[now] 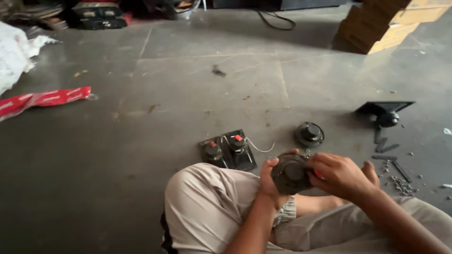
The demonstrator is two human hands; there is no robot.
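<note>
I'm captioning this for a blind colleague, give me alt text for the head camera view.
A seated person's left hand and right hand grip a round black speaker-like part above their knees. On the grey concrete floor ahead lie two similar black square-plated units, another round black part and scattered small metal screws.

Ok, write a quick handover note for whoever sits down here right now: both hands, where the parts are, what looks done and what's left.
Left hand and right hand both grip one round black speaker part over the lap.
On the floor ahead: two similar parts on black plates with red tabs and a white wire, one loose round part, and a black square-plated part further right.
Loose screws and small metal strips lie by the right knee.
Done: cannot tell from here.
Left: the held part is not yet set down.
</note>
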